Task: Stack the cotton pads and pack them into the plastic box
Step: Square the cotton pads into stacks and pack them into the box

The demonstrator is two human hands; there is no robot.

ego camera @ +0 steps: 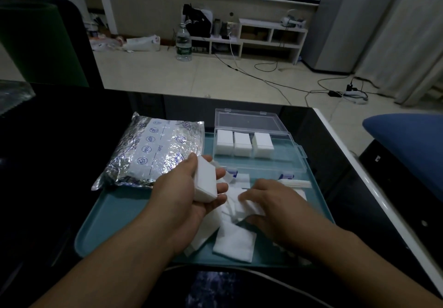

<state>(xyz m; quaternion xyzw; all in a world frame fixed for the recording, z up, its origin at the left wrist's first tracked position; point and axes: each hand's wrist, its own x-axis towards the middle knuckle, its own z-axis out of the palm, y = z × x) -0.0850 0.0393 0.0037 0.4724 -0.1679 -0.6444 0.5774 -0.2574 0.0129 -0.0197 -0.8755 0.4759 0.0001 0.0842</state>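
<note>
My left hand point(189, 192) grips a thick stack of white cotton pads point(205, 180) above the teal tray point(112, 214). My right hand point(268, 202) pinches a loose cotton pad point(251, 208) from the scattered pads lying on the tray; another loose pad point(235, 244) lies nearer the front edge. The clear plastic box point(275, 163) stands open at the back of the tray, lid tipped back, with three stacks of pads point(243, 143) side by side in its far row.
A silver foil bag point(155, 149) lies on the tray's left back corner. The tray sits on a black glass table point(48, 163) with a white right edge. A blue cushion point(407, 139) is off to the right.
</note>
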